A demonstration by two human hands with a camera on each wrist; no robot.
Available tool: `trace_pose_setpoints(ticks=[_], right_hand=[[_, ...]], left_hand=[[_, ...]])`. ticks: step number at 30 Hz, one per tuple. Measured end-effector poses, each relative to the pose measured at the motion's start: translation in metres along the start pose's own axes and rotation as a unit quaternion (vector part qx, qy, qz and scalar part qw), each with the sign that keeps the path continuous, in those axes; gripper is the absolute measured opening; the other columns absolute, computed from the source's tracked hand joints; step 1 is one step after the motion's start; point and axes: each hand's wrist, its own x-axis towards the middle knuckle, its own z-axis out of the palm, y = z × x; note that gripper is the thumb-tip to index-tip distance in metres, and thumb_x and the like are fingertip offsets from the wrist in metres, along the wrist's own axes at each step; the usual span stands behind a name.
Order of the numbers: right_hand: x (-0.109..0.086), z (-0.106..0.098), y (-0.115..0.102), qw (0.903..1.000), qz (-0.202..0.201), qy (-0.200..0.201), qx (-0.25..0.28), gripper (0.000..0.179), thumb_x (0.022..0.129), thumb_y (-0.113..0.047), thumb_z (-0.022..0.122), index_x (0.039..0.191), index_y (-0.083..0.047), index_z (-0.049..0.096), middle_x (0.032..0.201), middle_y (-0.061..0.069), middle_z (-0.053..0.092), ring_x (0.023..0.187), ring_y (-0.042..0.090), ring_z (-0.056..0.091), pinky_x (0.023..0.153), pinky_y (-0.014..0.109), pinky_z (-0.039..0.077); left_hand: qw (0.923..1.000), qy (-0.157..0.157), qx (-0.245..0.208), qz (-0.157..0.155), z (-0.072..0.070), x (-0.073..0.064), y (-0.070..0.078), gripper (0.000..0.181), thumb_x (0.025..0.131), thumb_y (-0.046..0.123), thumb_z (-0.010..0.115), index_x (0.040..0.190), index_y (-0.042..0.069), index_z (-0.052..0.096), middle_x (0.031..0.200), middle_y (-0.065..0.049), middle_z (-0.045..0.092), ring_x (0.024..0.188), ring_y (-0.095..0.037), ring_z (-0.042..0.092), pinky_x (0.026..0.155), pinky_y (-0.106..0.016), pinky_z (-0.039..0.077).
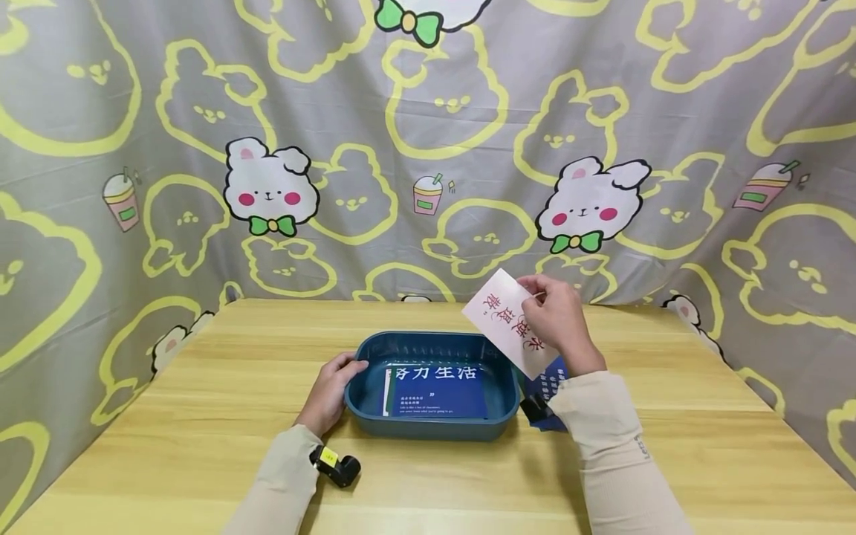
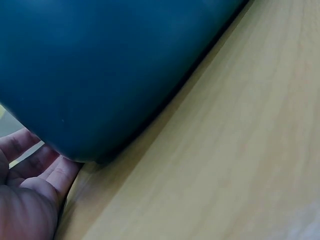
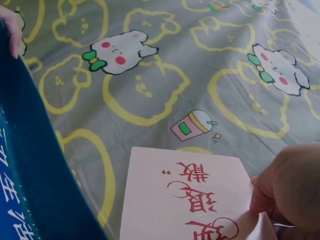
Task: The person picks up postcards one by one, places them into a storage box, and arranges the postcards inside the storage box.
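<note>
A dark teal plastic basin sits on the table. At its left end my left hand grips the rim; the left wrist view has those fingers against the basin's outer wall. Inside lie cards, the top one a blue card with white Chinese lettering, pale and green edges showing at its left. Above the basin's right end, my right hand pinches a white card with red Chinese characters. The right wrist view shows this card tilted, thumb and finger at its edge.
Blue printed cards lie on the table right of the basin, partly hidden by my right wrist and its camera. The wooden table ends at a grey curtain with cartoon prints. Another small camera is strapped to my left wrist.
</note>
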Motion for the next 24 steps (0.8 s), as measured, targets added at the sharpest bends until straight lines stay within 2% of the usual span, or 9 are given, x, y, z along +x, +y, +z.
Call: trace_pose_setpoints(ticks=[8,16,24], right_hand=[[0.0,0.0,-0.007,0.9999,-0.008,-0.009,-0.008,0.037,0.088,-0.004,0.047,0.121,-0.003,0.065,0.1,0.016,0.064,0.081,0.03,0.063,0.063,0.037,0.053],[0.001,0.009,-0.013,0.9996,-0.017,-0.02,0.005,0.035,0.088,-0.004,0.049,0.117,-0.003,0.067,0.097,0.015,0.065,0.079,0.028,0.063,0.061,0.036,0.053],[-0.002,0.012,-0.016,0.9997,-0.013,-0.022,0.004,0.034,0.087,-0.003,0.049,0.117,-0.004,0.067,0.099,0.015,0.064,0.083,0.028,0.06,0.066,0.036,0.052]], left_hand=[[0.9999,0.005,-0.004,0.011,0.004,0.003,0.001,0.037,0.098,0.015,0.054,0.125,-0.009,0.053,0.127,-0.023,0.053,0.106,-0.027,0.054,0.083,-0.029,0.051],[1.0,0.009,0.002,0.002,-0.002,0.0,0.007,0.037,0.099,0.015,0.053,0.126,-0.008,0.05,0.129,-0.022,0.05,0.107,-0.026,0.052,0.083,-0.026,0.049],[0.9999,0.007,-0.007,-0.002,0.0,0.001,0.005,0.036,0.099,0.015,0.053,0.126,-0.008,0.05,0.127,-0.021,0.05,0.106,-0.024,0.052,0.082,-0.024,0.049]])
